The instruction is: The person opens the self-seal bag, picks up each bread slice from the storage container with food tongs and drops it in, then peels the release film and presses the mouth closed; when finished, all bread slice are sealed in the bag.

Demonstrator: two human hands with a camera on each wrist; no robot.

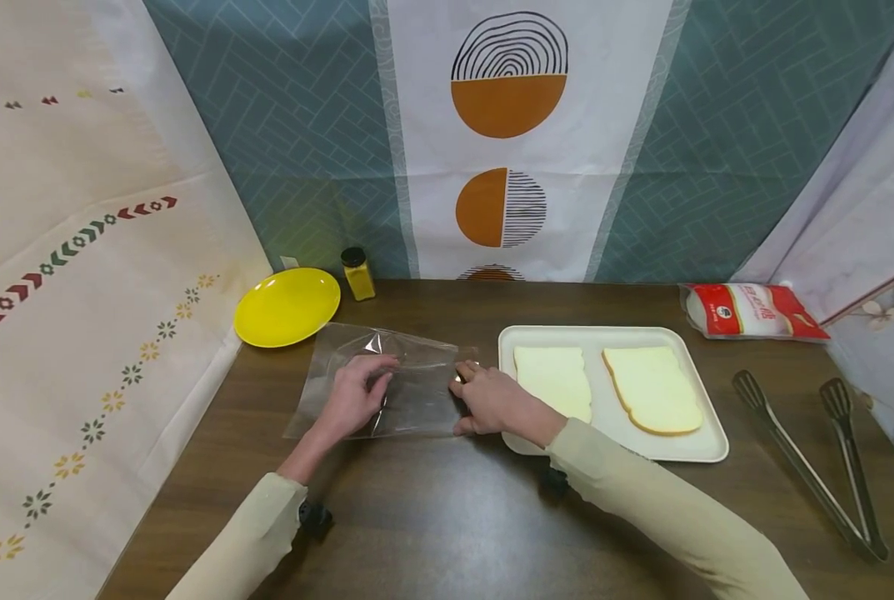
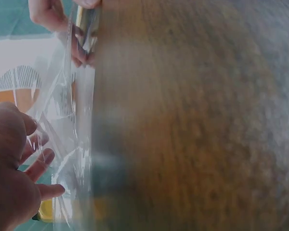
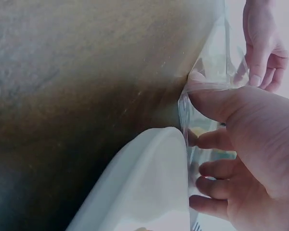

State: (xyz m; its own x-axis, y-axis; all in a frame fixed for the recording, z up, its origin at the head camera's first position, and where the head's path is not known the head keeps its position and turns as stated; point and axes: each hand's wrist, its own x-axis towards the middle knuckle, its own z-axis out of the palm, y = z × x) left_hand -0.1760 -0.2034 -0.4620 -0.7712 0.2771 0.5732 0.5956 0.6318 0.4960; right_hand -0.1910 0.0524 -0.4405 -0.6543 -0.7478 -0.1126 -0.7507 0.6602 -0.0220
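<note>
A clear plastic bag [image 1: 420, 404] lies flat on the table in the head view, left of the tray. My left hand [image 1: 357, 392] rests on its left half, with fingers spread and slightly bent against the film in the left wrist view. At the bag's right end is my right hand [image 1: 495, 402], thumb and fingers apart and touching the film. Creased film shows around the right thumb [image 3: 209, 103] in the right wrist view. Beside that hand, a white tray [image 1: 615, 333] holds two slices of bread; my right wrist partly covers the left slice [image 1: 555, 375].
A yellow plate [image 1: 287, 308] and a black-lidded jar [image 1: 358, 275] of yellow contents stand at the back left. At the back right lies a red and white package [image 1: 754, 312]. Tongs [image 1: 799, 462] lie spread on the right of the table [image 1: 417, 517].
</note>
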